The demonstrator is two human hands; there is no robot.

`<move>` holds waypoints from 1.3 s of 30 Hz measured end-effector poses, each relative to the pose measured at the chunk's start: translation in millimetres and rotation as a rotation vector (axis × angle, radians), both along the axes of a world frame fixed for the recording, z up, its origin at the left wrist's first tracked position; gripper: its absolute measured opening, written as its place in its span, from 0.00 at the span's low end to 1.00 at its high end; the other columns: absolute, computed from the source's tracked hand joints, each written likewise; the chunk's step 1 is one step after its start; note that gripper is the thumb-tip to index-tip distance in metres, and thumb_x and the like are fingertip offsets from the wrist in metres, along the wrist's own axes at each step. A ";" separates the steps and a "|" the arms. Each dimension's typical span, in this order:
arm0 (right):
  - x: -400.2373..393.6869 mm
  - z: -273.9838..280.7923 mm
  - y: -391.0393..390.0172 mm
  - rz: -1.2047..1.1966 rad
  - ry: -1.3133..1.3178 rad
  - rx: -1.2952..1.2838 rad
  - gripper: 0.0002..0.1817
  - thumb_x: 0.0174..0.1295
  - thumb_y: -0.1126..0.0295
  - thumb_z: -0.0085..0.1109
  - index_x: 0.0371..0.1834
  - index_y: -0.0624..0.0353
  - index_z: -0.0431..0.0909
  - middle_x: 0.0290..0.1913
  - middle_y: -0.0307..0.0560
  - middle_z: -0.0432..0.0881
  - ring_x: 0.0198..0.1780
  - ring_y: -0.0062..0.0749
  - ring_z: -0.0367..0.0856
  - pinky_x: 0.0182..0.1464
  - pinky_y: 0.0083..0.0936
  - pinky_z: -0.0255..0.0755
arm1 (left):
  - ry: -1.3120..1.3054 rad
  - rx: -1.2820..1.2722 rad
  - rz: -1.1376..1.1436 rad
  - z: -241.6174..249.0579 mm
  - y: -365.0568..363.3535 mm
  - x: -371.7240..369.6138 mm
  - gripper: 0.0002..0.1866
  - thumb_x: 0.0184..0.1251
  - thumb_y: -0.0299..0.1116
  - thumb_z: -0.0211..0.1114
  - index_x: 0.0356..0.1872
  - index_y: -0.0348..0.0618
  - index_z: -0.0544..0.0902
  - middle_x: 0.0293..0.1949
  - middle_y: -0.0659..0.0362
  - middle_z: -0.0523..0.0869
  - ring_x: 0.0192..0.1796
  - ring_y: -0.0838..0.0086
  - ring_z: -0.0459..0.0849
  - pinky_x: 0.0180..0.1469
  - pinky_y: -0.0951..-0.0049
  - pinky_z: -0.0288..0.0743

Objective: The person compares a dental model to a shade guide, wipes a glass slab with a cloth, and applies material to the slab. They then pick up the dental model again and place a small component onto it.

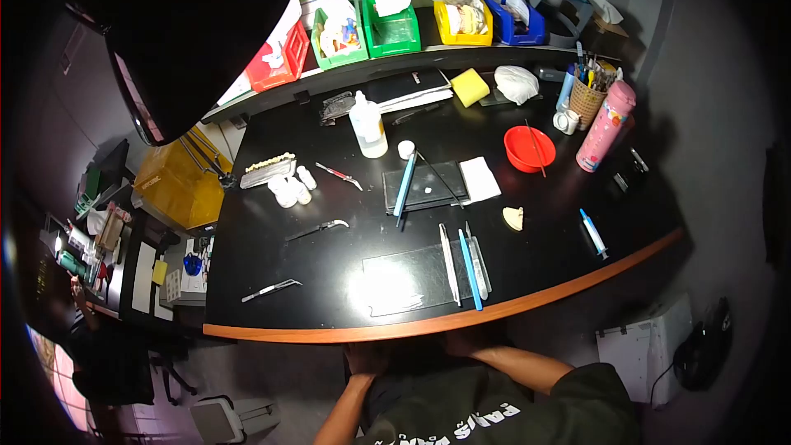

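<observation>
Below the table's front edge, my left hand rests near my lap in shadow, its fingers hidden. My right hand is likewise under the edge, fingers out of sight. Nearest to both, on the tabletop, lies a clear sheet with a glare spot. Across its right side are a white-handled tool, a blue-handled tool and a clear slim case. Bent-tip tweezers lie at the left front. A blue-and-white syringe and a cream dental-model piece lie to the right.
Mid-table are a black tile, a white paper pad, a squeeze bottle and a red bowl. A pink flask stands at right. A black lamp overhangs the left. Another person sits at far left.
</observation>
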State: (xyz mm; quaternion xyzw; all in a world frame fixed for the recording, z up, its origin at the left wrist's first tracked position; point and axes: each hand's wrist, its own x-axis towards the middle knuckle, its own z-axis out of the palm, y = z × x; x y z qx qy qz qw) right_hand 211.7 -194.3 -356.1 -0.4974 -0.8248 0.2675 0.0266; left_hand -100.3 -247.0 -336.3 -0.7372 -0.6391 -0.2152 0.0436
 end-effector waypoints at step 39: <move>43.7 306.1 28.3 -0.568 0.345 0.949 0.05 0.60 0.75 0.60 0.30 0.65 0.80 0.37 0.53 0.82 0.42 0.49 0.78 0.47 0.43 0.74 | -0.421 0.204 0.189 294.9 54.8 7.5 0.12 0.70 0.39 0.67 0.42 0.39 0.85 0.62 0.45 0.77 0.66 0.52 0.71 0.69 0.52 0.64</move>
